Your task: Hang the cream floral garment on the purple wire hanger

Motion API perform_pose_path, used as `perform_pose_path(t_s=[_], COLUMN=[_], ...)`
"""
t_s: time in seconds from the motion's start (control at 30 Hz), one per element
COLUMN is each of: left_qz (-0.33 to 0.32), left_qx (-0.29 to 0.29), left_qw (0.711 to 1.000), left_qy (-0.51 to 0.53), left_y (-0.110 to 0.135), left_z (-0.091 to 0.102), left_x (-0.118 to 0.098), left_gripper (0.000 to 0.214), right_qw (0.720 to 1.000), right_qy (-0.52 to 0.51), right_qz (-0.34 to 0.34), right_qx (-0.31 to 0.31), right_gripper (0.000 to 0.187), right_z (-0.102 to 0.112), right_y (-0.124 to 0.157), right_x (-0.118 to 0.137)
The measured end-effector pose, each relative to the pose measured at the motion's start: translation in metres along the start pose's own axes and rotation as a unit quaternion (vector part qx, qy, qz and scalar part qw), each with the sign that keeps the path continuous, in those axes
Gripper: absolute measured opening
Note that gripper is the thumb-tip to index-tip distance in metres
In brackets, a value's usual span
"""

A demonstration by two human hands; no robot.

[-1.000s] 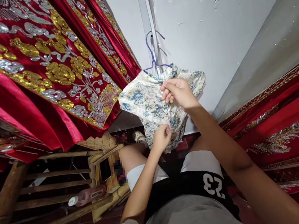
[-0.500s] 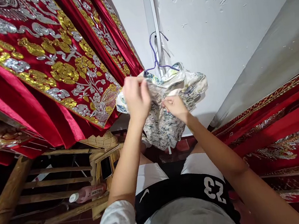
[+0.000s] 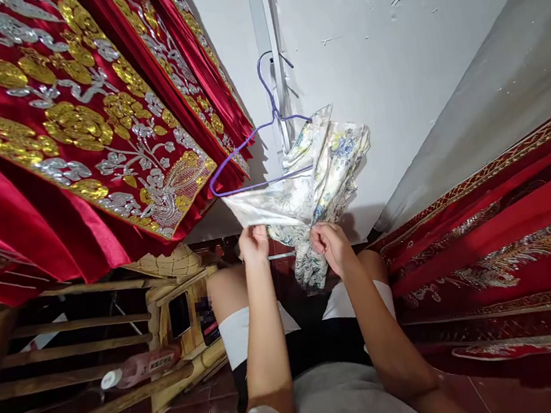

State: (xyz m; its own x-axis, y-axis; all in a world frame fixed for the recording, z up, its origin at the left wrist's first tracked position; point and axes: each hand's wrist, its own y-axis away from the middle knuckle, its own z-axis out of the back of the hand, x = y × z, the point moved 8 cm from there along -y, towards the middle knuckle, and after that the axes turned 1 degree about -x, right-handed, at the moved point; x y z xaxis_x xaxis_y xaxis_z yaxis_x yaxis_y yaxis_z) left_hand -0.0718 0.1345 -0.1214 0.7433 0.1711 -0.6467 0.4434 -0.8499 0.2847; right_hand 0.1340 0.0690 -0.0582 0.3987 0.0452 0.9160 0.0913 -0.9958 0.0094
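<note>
A floral blouse (image 3: 335, 159) in white, blue and green hangs partly on a purple wire hanger (image 3: 248, 188). The hanger's left arm is bare, and the blouse's left side has come off below it. My left hand (image 3: 254, 241) is closed on the left edge of the blouse, pulling it outward and down. With bent fingers, my right hand (image 3: 327, 237) pinches the cloth near the middle, where it bunches up. Under my right hand the lower part of the blouse dangles in folds. The hanger's hook goes over a white strap or cord (image 3: 273, 32).
Red drapes with gold and silver embroidery (image 3: 89, 122) hang on the left, and red sequined cloth (image 3: 513, 258) on the right. A white wall (image 3: 349, 30) stands behind. At lower left, a bamboo chair (image 3: 109, 406) holds a pink bottle (image 3: 145, 368) and a dark phone (image 3: 179, 314).
The blouse's left shoulder has slipped off the hanger, baring its left arm. My left hand has dropped from near the shoulder to the blouse's edge, and my right hand is lower.
</note>
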Motion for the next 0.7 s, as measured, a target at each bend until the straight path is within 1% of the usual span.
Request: perform_pose_path(t_s=[0.07,0.1,0.17,0.2,0.23,0.3,0.33,0.37,0.43,0.47,0.5,0.57,0.6,0.63,0.67,0.7], left_qz=[0.007,0.005,-0.005,-0.012,-0.02,-0.046,-0.066,-0.087,-0.13,-0.149,-0.165,-0.199,-0.216,-0.231,-0.245,-0.254], left_qx=[-0.014,-0.02,-0.016,0.005,0.039,0.12,0.158,0.189,0.243,0.277,0.314,0.375,0.394,0.401,0.397,0.389], left_qw=[1.0,1.0,1.0,1.0,0.998,0.988,0.979,0.968,0.941,0.921,0.897,0.835,0.805,0.781,0.767,0.761], left_qy=[-0.006,-0.009,-0.015,-0.023,-0.038,-0.086,-0.113,-0.14,-0.196,-0.228,-0.265,-0.349,-0.388,-0.42,-0.441,-0.454], left_y=[0.016,0.024,0.036,0.042,0.049,0.064,0.074,0.085,0.108,0.121,0.133,0.153,0.159,0.161,0.159,0.154], left_z=[0.013,0.019,0.023,0.021,0.016,0.0,-0.009,-0.017,-0.034,-0.043,-0.052,-0.066,-0.071,-0.074,-0.075,-0.075], left_x=[0.024,0.03,0.033,0.029,0.024,0.009,0.001,-0.006,-0.016,-0.018,-0.018,-0.016,-0.017,-0.019,-0.024,-0.029], left_gripper=[0.013,0.011,0.009,0.012,0.018,0.029,0.032,0.034,0.036,0.036,0.034,0.029,0.026,0.023,0.025,0.032], right_qw=[1.0,1.0,0.996,0.993,0.987,0.972,0.967,0.965,0.976,0.985,0.991,0.996,0.995,0.992,0.989,0.984], right_qy=[-0.001,0.02,0.076,0.101,0.127,0.176,0.198,0.212,0.197,0.163,0.122,0.042,0.012,-0.006,-0.01,-0.002], right_qz=[-0.01,-0.016,-0.036,-0.05,-0.071,-0.113,-0.121,-0.116,-0.074,-0.054,-0.045,-0.057,-0.073,-0.09,-0.106,-0.123], right_qx=[-0.015,-0.013,0.016,0.041,0.069,0.109,0.11,0.097,0.045,0.026,0.022,0.048,0.066,0.085,0.105,0.131], right_gripper=[0.032,0.034,0.036,0.037,0.037,0.035,0.034,0.033,0.032,0.034,0.039,0.054,0.061,0.066,0.068,0.066], right_z=[0.011,0.017,0.027,0.03,0.033,0.035,0.036,0.037,0.034,0.029,0.021,0.002,-0.007,-0.015,-0.022,-0.027], right_y=[0.012,0.018,0.027,0.031,0.033,0.034,0.032,0.027,0.017,0.012,0.009,0.005,0.004,0.004,0.004,0.004], right_x=[-0.008,-0.009,-0.01,-0.01,-0.01,-0.014,-0.015,-0.014,-0.011,-0.01,-0.012,-0.017,-0.019,-0.019,-0.018,-0.015])
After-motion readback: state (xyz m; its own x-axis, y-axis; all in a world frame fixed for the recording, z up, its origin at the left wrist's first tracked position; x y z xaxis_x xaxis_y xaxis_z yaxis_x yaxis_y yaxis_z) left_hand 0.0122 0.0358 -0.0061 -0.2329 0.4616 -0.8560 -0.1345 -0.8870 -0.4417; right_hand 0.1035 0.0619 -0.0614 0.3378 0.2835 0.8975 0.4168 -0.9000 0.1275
